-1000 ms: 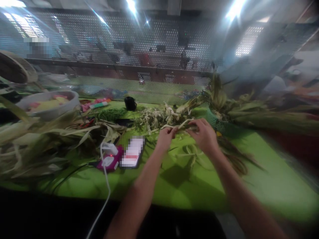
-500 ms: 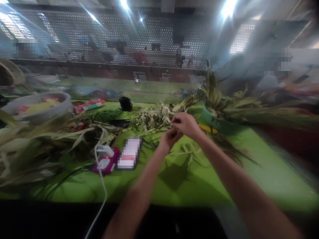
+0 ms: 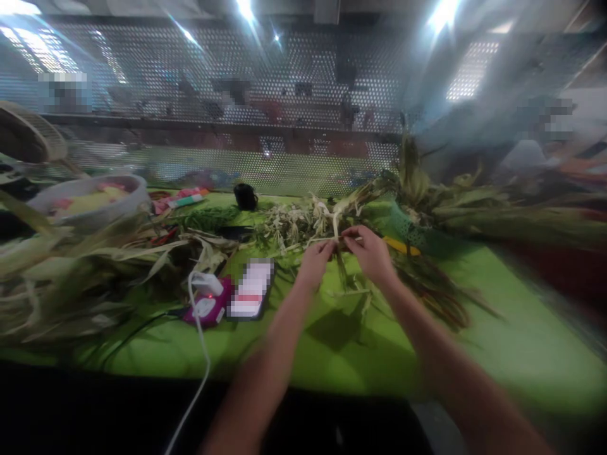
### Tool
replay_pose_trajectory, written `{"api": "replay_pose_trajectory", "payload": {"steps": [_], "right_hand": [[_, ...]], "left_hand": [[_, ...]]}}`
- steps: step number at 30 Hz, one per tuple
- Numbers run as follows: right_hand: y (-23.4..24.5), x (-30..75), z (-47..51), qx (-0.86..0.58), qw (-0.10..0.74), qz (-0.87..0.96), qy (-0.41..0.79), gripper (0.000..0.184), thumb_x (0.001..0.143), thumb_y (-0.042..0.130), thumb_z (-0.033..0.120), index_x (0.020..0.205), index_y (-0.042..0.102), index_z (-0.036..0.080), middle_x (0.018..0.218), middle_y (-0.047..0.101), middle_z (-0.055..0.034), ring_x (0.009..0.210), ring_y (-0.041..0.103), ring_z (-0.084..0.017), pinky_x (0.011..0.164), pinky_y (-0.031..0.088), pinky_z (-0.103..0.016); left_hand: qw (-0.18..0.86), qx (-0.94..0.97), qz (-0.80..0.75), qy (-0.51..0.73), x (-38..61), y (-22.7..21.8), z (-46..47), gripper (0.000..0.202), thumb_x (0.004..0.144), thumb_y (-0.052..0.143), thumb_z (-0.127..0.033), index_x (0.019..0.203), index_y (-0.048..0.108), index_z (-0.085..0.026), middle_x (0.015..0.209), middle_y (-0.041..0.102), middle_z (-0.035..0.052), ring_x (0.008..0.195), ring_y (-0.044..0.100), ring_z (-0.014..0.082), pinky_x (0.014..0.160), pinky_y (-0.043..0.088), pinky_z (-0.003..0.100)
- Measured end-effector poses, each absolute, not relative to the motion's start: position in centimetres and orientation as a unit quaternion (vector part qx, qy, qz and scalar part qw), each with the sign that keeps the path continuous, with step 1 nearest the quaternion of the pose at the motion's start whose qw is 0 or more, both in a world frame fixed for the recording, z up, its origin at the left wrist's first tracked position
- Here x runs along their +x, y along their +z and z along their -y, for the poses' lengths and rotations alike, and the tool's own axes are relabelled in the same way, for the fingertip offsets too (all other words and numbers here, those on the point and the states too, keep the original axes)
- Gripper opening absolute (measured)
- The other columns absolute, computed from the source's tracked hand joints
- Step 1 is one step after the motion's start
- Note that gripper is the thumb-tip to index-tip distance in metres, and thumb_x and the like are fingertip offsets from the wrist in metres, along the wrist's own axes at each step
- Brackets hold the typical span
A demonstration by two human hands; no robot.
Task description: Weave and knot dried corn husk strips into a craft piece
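Note:
In the head view my left hand (image 3: 317, 264) and my right hand (image 3: 372, 254) work close together above the green tabletop. Both hands have fingertips pinched on a corn husk strip (image 3: 336, 224); its pale upper end sticks up between them, and greenish ends hang below. The exact grip is too blurred to make out. Just behind the hands lies a pile of small tied husk pieces (image 3: 289, 224). Beneath them, a loose looped strip (image 3: 364, 303) rests on the table.
Dried husks (image 3: 95, 272) heap up on the left, near a grey basin (image 3: 135, 196). A phone (image 3: 251, 291) lies beside a magenta power strip (image 3: 215, 309) with a white cable. At the right stand a green basket (image 3: 410, 218) of husks and a yellow-handled tool (image 3: 402, 246).
My hands were bunched together, the right over the left; now they are slightly apart, side by side. The strip now shows between them. The view has shifted slightly.

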State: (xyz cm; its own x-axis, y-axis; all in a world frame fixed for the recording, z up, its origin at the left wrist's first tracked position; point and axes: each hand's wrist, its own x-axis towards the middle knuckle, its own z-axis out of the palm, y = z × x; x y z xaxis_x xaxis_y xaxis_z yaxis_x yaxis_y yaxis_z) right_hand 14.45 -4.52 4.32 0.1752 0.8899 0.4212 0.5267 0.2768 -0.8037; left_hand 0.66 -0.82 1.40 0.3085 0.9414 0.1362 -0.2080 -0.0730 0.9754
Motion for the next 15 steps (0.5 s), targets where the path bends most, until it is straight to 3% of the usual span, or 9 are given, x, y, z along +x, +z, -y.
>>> {"api": "replay_pose_trajectory", "payload": {"steps": [7,11,15], "right_hand": [[4.4,16.3,3.6,-0.567,0.487,0.648,0.15,0.021,0.081,0.059,0.031,0.093,0.073,0.02,0.092,0.071,-0.0058,0.086,0.064,-0.02,0.079,0.048,-0.033],[4.2,16.2,3.4,-0.57,0.492,0.628,0.196,0.023,0.077,0.065,0.036,0.089,0.076,0.02,0.085,0.073,-0.004,0.081,0.064,-0.02,0.075,0.047,-0.032],[4.1,16.3,3.1,-0.558,0.513,0.594,0.269,0.027,0.07,0.071,0.042,0.084,0.077,0.019,0.077,0.073,-0.0021,0.072,0.062,-0.019,0.07,0.047,-0.031]], "left_hand": [[0.588,0.572,-0.326,0.47,0.7,1.0,0.5,0.018,0.079,0.064,-0.035,0.073,0.067,-0.018,0.061,0.051,-0.001,0.059,0.04,0.0125,0.058,0.033,0.025],[0.576,0.587,-0.324,0.467,0.5,1.5,0.8,0.012,0.077,0.064,-0.028,0.073,0.069,-0.018,0.059,0.052,-0.0001,0.062,0.042,0.0143,0.062,0.035,0.026],[0.569,0.618,-0.316,0.441,0.2,2.3,1.1,0.016,0.074,0.065,-0.028,0.062,0.065,-0.018,0.054,0.049,0.0004,0.061,0.043,0.015,0.061,0.036,0.027]]}}
